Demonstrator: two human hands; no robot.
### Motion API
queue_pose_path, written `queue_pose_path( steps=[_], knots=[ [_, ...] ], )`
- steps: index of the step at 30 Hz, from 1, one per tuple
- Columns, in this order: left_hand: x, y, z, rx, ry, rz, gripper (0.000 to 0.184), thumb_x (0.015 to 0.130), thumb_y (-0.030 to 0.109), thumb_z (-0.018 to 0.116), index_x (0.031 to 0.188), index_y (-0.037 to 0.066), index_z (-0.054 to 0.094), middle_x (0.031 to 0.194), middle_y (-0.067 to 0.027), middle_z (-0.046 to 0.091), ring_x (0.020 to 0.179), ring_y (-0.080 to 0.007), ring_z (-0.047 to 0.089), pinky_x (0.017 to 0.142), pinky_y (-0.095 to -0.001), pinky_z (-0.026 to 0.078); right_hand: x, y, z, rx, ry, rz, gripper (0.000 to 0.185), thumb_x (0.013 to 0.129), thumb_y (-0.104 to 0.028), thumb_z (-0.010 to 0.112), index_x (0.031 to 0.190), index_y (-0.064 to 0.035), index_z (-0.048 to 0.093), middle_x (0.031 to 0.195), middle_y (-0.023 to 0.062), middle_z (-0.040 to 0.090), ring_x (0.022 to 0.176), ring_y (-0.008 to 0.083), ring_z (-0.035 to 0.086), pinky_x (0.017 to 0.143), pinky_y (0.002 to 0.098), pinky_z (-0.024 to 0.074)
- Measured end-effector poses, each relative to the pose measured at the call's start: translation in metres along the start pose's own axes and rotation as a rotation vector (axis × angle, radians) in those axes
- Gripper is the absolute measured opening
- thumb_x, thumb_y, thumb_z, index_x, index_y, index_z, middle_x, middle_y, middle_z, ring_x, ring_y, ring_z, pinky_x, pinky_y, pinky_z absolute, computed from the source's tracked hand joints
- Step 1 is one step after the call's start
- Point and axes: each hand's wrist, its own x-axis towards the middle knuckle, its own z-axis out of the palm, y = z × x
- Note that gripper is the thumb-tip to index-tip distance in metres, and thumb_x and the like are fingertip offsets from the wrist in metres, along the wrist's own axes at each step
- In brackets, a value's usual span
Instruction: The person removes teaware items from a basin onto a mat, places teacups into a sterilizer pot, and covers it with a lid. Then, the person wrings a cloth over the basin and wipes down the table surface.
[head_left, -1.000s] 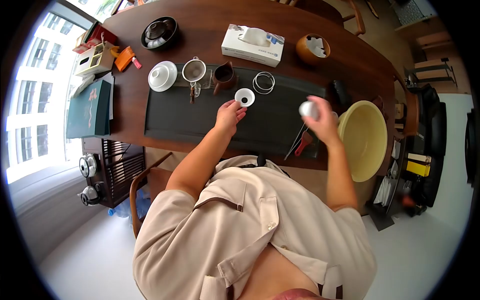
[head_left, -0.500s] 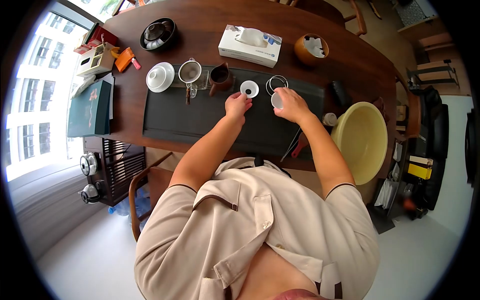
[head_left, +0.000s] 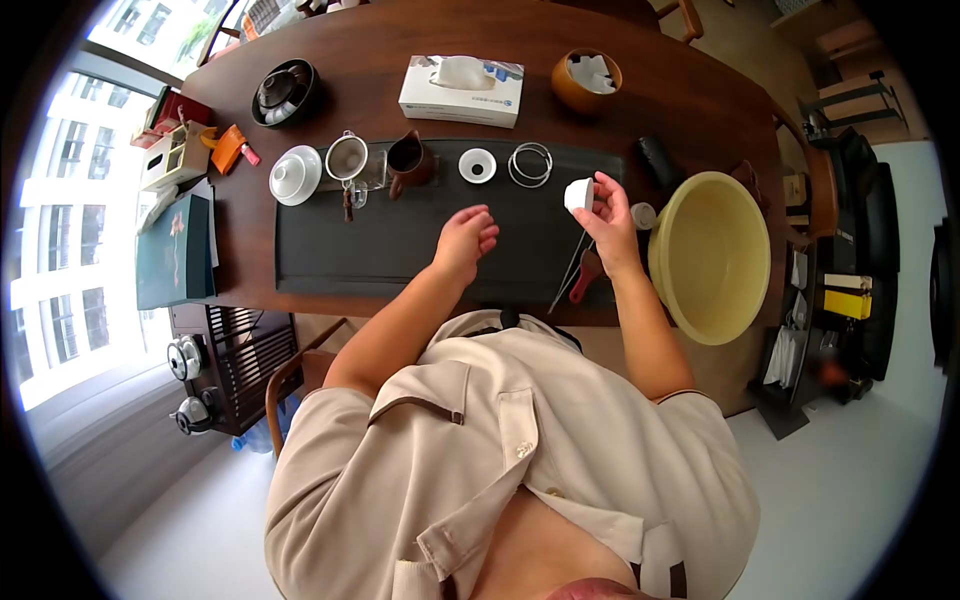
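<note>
My right hand (head_left: 610, 222) pinches a small white cup (head_left: 577, 195), tipped on its side over the right end of the black tea tray (head_left: 350, 250). My left hand (head_left: 466, 243) hovers above the middle of the tray with loosely curled fingers, holding nothing. Beyond it on the tray sits a small white round piece with a dark centre (head_left: 477, 166). Beside that lies a coil of thin silvery rings (head_left: 530, 165). Farther left stand a brown pitcher (head_left: 408, 162), a strainer (head_left: 347, 157) and a white lidded bowl (head_left: 295, 175).
A large yellow basin (head_left: 712, 258) stands right of the tray. Metal tongs (head_left: 568, 272) and a red-handled tool (head_left: 585, 276) lie near the front edge. Behind are a tissue box (head_left: 461, 92), a wooden bowl (head_left: 586, 82) and a black bowl (head_left: 285, 92).
My right hand has moved right, away from the rings, with the white cup now turned on its side. My left hand has drawn back from the white round piece towards me.
</note>
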Motion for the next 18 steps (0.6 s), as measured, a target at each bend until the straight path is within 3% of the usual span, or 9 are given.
queue_pose_path(
  steps=[1,3,5,7,11,14,17,18],
  knots=[
    [-0.013,0.000,0.000,0.006,-0.128,-0.085,0.035,0.091,0.013,0.059,0.124,0.004,0.051,0.100,-0.0037,0.060,0.085,-0.0117,0.060,0.069,-0.0258,0.051,-0.004,0.000,-0.002,0.105,0.029,-0.026,0.073,0.072,-0.006,0.076,0.136,-0.0032,0.040,0.120,0.0080,0.051,0.097,0.0151,0.058,0.085,0.0283,0.0497],
    [-0.035,0.004,0.008,0.030,-0.167,-0.125,0.033,0.092,0.016,0.059,0.123,0.006,0.053,0.101,-0.0026,0.061,0.085,-0.0111,0.060,0.071,-0.0257,0.051,-0.015,-0.022,0.002,-0.261,0.025,-0.132,0.074,0.071,-0.004,0.075,0.136,-0.0042,0.041,0.122,0.0083,0.053,0.105,0.0172,0.056,0.089,0.0308,0.0477],
    [-0.049,0.008,0.017,0.055,-0.206,-0.165,0.032,0.093,0.018,0.059,0.123,0.008,0.054,0.101,-0.0016,0.062,0.086,-0.0104,0.060,0.073,-0.0257,0.051,-0.023,-0.027,0.006,-0.545,0.046,-0.370,0.074,0.067,-0.004,0.077,0.134,-0.0055,0.044,0.125,0.0091,0.054,0.108,0.0197,0.056,0.087,0.0308,0.0476],
    [-0.059,0.010,0.025,0.064,-0.314,-0.143,0.038,0.095,0.025,0.059,0.128,0.009,0.052,0.109,-0.0028,0.062,0.089,-0.0119,0.060,0.078,-0.0274,0.050,-0.026,-0.035,0.016,-0.690,0.020,-0.550,0.074,0.064,-0.004,0.078,0.131,-0.0067,0.047,0.122,0.0122,0.056,0.110,0.0286,0.055,0.089,0.0371,0.0464],
    [-0.064,0.008,0.029,-0.029,-0.441,-0.120,0.041,0.095,0.031,0.058,0.130,0.011,0.050,0.113,-0.0036,0.062,0.096,-0.0139,0.061,0.085,-0.0314,0.050,-0.038,-0.044,0.040,-0.716,-0.074,-0.609,0.072,0.063,-0.009,0.078,0.129,-0.0067,0.048,0.122,0.0129,0.057,0.111,0.0329,0.054,0.093,0.0412,0.0435],
    [-0.068,0.000,0.015,-0.178,-0.723,-0.061,0.050,0.091,0.042,0.061,0.128,0.011,0.050,0.114,-0.0046,0.061,0.103,-0.0155,0.060,0.093,-0.0354,0.048,-0.045,-0.042,0.052,-0.639,-0.184,-0.616,0.070,0.065,-0.010,0.077,0.129,-0.0063,0.048,0.123,0.0132,0.056,0.111,0.0327,0.054,0.094,0.0413,0.0433],
    [-0.083,-0.013,-0.002,-0.202,-0.660,0.015,0.046,0.092,0.038,0.061,0.127,0.010,0.050,0.114,-0.0042,0.062,0.104,-0.0152,0.060,0.092,-0.0355,0.049,-0.058,-0.042,0.054,-0.527,-0.331,-0.576,0.070,0.067,-0.010,0.076,0.130,-0.0053,0.048,0.126,0.0147,0.055,0.111,0.0326,0.055,0.095,0.0404,0.0431],
    [-0.090,-0.016,-0.009,-0.266,-0.624,0.010,0.038,0.094,0.033,0.059,0.125,0.013,0.052,0.113,-0.0022,0.063,0.098,-0.0137,0.062,0.086,-0.0316,0.051,-0.062,-0.043,0.055,-0.506,-0.370,-0.545,0.070,0.068,-0.010,0.076,0.132,-0.0051,0.048,0.126,0.0146,0.055,0.110,0.0311,0.055,0.094,0.0390,0.0435]
  ],
)
